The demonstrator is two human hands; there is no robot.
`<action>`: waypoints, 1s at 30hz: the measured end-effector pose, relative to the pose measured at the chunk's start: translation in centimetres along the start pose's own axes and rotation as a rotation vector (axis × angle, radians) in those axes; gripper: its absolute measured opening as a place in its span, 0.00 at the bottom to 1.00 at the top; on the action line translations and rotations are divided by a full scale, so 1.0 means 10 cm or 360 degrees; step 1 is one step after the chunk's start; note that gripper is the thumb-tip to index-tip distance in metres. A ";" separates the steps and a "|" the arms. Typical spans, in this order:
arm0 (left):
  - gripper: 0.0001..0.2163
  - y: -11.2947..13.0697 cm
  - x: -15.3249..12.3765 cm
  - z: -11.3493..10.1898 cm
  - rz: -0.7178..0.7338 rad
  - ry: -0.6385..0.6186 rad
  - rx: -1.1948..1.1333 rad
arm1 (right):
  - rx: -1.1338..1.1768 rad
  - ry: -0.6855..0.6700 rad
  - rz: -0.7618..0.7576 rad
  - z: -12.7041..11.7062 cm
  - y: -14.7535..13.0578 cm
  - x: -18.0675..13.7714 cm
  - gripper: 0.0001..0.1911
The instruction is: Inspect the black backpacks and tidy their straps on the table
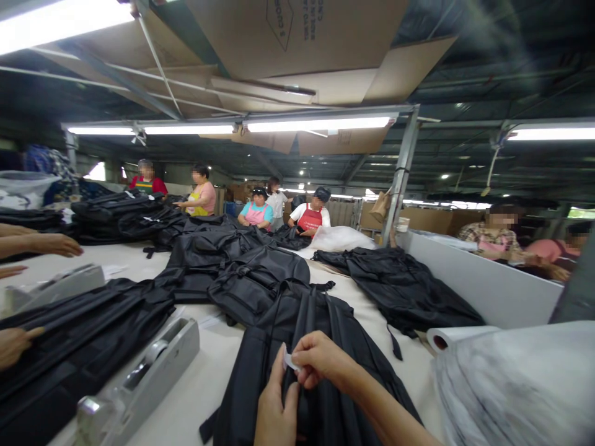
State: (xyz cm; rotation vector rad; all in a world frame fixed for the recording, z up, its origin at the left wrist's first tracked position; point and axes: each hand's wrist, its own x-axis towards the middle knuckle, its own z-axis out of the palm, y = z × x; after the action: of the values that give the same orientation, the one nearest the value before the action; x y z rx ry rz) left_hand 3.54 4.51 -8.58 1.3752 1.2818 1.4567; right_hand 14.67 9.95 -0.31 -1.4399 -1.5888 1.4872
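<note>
Head view, far left: an outstretched hand (60, 245) of a co-worker hangs over the table (214, 359).
Near left: another hand (16, 347) rests on a black bag (69, 353); whose it is, I cannot tell.
Tape dispenser: the grey tape dispenser (153, 371) stands just right of that bag.
Bag heap: black bags (260, 272) lie overlapping at the middle, beyond the hands.
Backpack: the near backpack (341, 325) lies on the table, straps upward, beneath both hands.
Left hand: the left hand (277, 406) has its thumb apart from its forefinger, whose tip touches the white strip (291, 362).
Right hand: the right hand (313, 359) pinches that strip between thumb and fingers.
Stage: seemingly partway; the strip is in the fingers, above the backpack, not yet laid down or let go. Whether other strips are already on the backpack, I cannot tell.
Right: another black backpack (404, 285) lies farther off; a white roll (460, 337) lies nearer.
</note>
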 end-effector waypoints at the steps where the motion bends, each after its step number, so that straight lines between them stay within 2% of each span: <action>1: 0.25 -0.01 0.00 -0.01 0.0058 -0.0013 0.0038 | -0.0003 -0.0007 -0.0002 0.00 0.01 0.01 0.03; 4: 0.23 -0.05 0.02 -0.05 0.0228 -0.0143 0.0153 | 0.0008 -0.0021 -0.0044 0.00 0.07 0.04 0.03; 8: 0.23 -0.15 0.03 -0.07 0.0467 -0.0334 0.0309 | 0.0197 -0.0091 -0.0148 -0.05 0.20 0.03 0.15; 13: 0.20 -0.24 -0.01 0.01 0.0544 -0.0069 0.0345 | 0.0370 -0.0234 -0.0216 -0.13 0.29 -0.01 0.22; 17: 0.18 -0.22 -0.03 0.03 0.0627 -0.0076 0.0396 | 0.0338 -0.0281 -0.0261 -0.15 0.27 0.00 0.22; 21: 0.18 -0.24 -0.04 0.04 0.0602 -0.0148 0.0501 | 0.0224 -0.0411 -0.0180 -0.18 0.17 0.00 0.26; 24: 0.18 -0.26 -0.04 0.04 0.0576 -0.0177 0.0556 | 0.0033 -0.0498 -0.0070 -0.18 0.07 0.01 0.21; 27: 0.18 -0.23 -0.05 0.05 0.0572 -0.0235 0.0566 | -0.0265 -0.0499 -0.0105 -0.16 0.00 0.01 0.13; 30: 0.17 -0.19 -0.05 0.04 0.0537 -0.0271 0.0538 | -0.0593 -0.0459 -0.0236 -0.16 -0.05 -0.02 0.12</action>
State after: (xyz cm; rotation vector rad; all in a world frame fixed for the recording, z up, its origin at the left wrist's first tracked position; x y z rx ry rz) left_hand 3.76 4.51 -10.59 1.9745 1.2691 1.3390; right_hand 16.01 10.40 0.62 -1.2998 -2.1932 1.4128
